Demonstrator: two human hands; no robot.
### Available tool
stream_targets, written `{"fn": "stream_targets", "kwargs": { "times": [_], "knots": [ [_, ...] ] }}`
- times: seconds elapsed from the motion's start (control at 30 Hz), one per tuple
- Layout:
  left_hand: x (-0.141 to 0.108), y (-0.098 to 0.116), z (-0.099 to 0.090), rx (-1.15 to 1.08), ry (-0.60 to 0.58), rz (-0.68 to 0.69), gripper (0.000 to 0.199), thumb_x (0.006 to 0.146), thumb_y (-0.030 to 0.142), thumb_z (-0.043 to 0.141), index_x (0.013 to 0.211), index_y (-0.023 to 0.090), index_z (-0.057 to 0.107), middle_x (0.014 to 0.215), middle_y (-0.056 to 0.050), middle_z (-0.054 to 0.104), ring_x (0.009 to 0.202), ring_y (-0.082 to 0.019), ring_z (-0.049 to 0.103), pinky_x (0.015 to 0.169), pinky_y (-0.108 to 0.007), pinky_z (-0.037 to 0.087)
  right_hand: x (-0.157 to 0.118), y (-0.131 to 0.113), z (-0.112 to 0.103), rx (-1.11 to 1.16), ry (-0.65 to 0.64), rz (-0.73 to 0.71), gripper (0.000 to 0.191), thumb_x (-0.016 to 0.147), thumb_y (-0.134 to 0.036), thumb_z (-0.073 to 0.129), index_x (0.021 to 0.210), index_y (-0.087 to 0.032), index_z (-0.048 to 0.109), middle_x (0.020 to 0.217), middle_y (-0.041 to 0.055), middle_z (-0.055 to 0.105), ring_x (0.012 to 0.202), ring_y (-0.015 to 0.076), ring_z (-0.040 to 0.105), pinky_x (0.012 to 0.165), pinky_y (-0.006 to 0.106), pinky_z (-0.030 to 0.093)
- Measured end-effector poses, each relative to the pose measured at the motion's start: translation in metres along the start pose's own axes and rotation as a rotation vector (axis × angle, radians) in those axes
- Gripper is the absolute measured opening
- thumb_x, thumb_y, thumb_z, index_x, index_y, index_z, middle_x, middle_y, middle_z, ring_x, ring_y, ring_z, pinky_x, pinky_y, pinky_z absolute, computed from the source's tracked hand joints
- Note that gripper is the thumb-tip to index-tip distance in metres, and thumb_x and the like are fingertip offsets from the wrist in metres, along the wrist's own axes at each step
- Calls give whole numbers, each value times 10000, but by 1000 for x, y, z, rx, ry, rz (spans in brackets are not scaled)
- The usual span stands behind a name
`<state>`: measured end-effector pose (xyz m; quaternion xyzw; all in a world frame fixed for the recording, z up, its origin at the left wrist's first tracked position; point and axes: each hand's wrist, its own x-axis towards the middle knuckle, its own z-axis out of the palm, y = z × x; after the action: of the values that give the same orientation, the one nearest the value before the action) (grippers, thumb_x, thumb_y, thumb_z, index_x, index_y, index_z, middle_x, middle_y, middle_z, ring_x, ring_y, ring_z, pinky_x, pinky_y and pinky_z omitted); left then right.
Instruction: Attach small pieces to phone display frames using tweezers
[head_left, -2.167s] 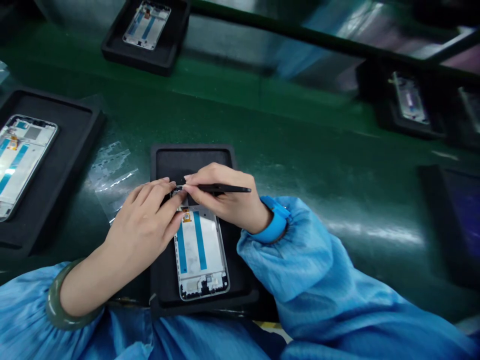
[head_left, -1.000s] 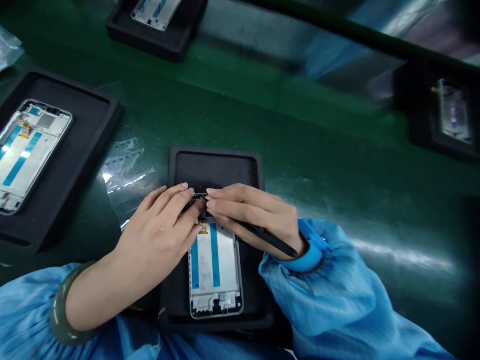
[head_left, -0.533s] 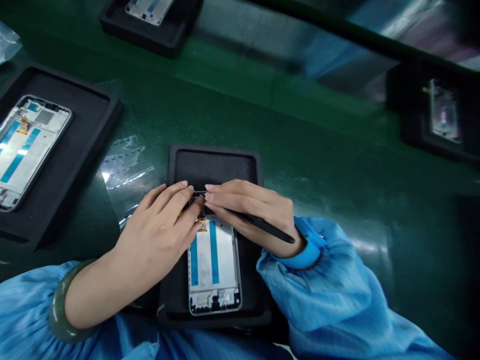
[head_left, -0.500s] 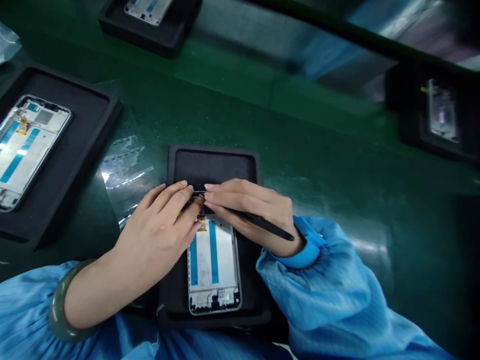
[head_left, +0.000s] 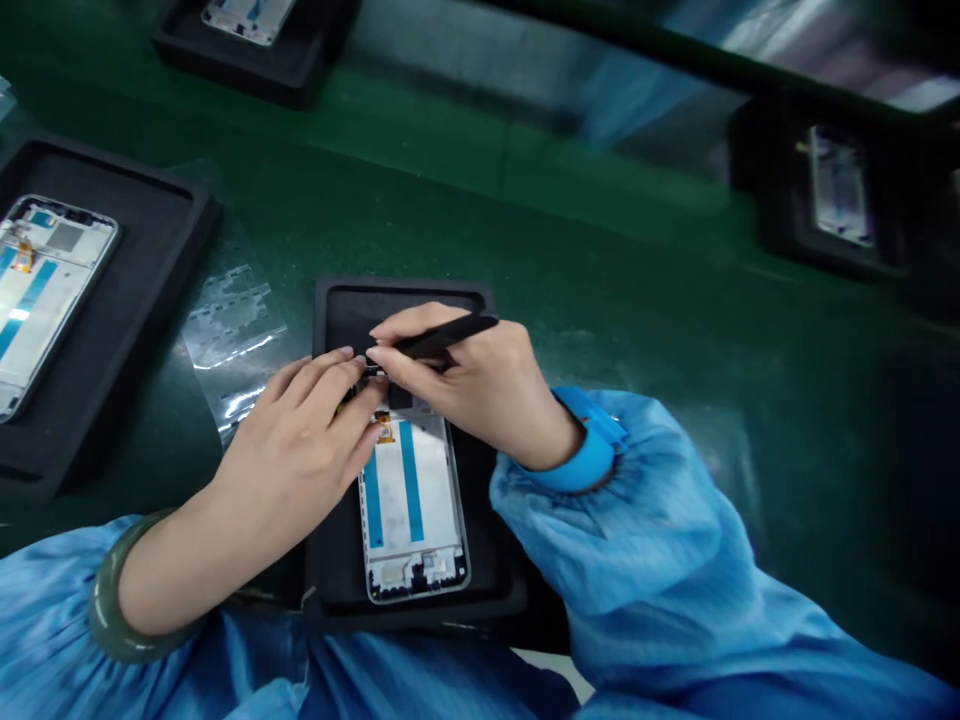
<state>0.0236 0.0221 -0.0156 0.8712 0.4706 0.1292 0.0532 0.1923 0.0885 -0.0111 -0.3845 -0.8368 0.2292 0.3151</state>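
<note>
Phone frame (head_left: pixel 436 470) lies in the tray (head_left: pixel 334 570); your left hand (head_left: pixel 300 440), grip unclear, seemingly steadies its far end; your right hand (head_left: pixel 484 375) pinches a black tool (head_left: pixel 442 335).

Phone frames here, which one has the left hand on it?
The bottom-centre frame: the left hand covers its upper-left corner. The left frame, top frame and right frame lie untouched.

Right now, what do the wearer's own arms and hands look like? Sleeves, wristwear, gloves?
Left hand and right hand: no gloves. Left sleeve and right sleeve: loose, light-blue fabric, gathered near the wrists. Left wrist: rounded, dark-green bangle. Right wrist: brighter blue wristband. No readable markings.
</note>
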Motion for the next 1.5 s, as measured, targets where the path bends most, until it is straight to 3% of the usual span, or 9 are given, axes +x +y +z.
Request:
{"fn": "stream_targets", "kwargs": {
  "times": [0.5, 0.67, 0.87, 0.97, 1.1, 1.23, 1.33, 1.43, 1.5],
  "knots": [
    [-1, -1, 0, -3, 1, 10, 311, 874, 254, 494, 1150, 127, 562, 1153, -141, 576, 1126, -282, 536, 902, -438, 488, -11, 7, -5, 72, 69, -78, 79, 861, -198, 550, 844, -153, 613, 810, 19, 677, 728, 106, 627, 672, 209, 498],
    [0, -1, -1, -13, -15, -2, 308, 888, 253, 475, 1166, 146, 554, 1170, -138, 566, 1151, -276, 523, 918, -441, 480, -11, 11, -12, 104, 159, 27, 108, 859, -269, 562, 831, -171, 599, 768, -1, 654, 614, 90, 597, 560, 207, 482],
    [0, -2, -1, -34, -20, -8, 283, 887, 249, 486, 1149, 164, 552, 1158, -130, 569, 1166, -275, 515, 912, -444, 483, -5, 25, -26, -171, 268, 18, 156, 872, -156, 416, 878, -189, 568, 886, 63, 620, 876, 199, 595, 791, 370, 493],
    [-1, -1, 0, -63, -18, -26, 274, 885, 264, 494, 1133, 152, 528, 1153, -129, 570, 1169, -272, 511, 931, -454, 473, -4, 36, -34, -380, 105, 123, 187, 857, -217, 472, 1003, -175, 582, 1008, 99, 595, 962, 249, 567, 789, 397, 485],
    [-4, 0, 0, -144, 46, -46, 259, 880, 260, 513, 1074, 92, 482, 1151, -164, 561, 1185, -245, 496, 983, -418, 449, -4, 56, -37, -417, -150, 220, 304, 864, -388, 528, 1081, -189, 603, 1010, 86, 601, 886, 231, 600, 707, 357, 501],
    [-7, -3, -5, -156, 82, -92, 301, 877, 286, 523, 1110, 107, 461, 1192, -154, 538, 1208, -228, 476, 1001, -400, 443, -6, 94, -54, -509, -47, 235, 243, 831, -385, 591, 948, -189, 673, 886, 75, 655, 814, 227, 629, 664, 337, 494],
    [-9, -6, -9, -111, 66, -144, 317, 881, 294, 510, 1144, 122, 464, 1206, -147, 533, 1179, -240, 495, 975, -428, 460, -8, 134, -83, -638, 171, 369, 330, 796, -454, 597, 865, -152, 709, 801, 94, 681, 734, 208, 645, 560, 281, 445],
    [-10, -6, -10, -76, 14, -139, 311, 891, 296, 486, 1154, 129, 487, 1219, -145, 533, 1155, -252, 515, 946, -441, 476, -5, 169, -112, -700, 297, 807, 460, 687, -577, 589, 728, -142, 732, 685, 107, 689, 699, 162, 651, 473, 254, 329],
    [-11, -5, -9, -52, -10, -119, 311, 894, 288, 478, 1157, 126, 502, 1214, -145, 541, 1149, -261, 521, 940, -448, 477, 3, 182, -120, -704, 353, 901, 471, 693, -555, 575, 739, -116, 739, 671, 131, 693, 707, 171, 657, 469, 274, 302]
  ]
}}
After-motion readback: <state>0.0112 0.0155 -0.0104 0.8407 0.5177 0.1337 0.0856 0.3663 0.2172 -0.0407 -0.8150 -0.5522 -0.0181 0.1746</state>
